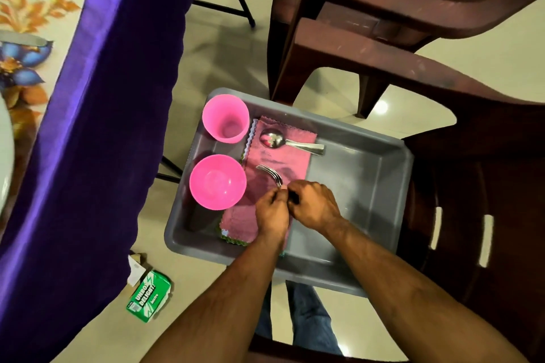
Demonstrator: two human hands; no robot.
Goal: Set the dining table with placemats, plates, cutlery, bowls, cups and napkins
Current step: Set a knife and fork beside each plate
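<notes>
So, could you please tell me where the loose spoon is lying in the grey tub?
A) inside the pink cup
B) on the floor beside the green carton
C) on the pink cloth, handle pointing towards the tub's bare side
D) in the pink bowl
C: the spoon rests on the pink cloth, beyond the two hands, apart from the pink cup and pink bowl, both of which look empty.

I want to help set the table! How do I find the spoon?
Look for the grey tub sitting on the brown chair beside the purple table. Inside it, a pink cloth lies next to a pink cup and a pink bowl. The spoon lies on the far end of that cloth, untouched, with a round shiny head; the forks nearer the hands have prongs.
</notes>
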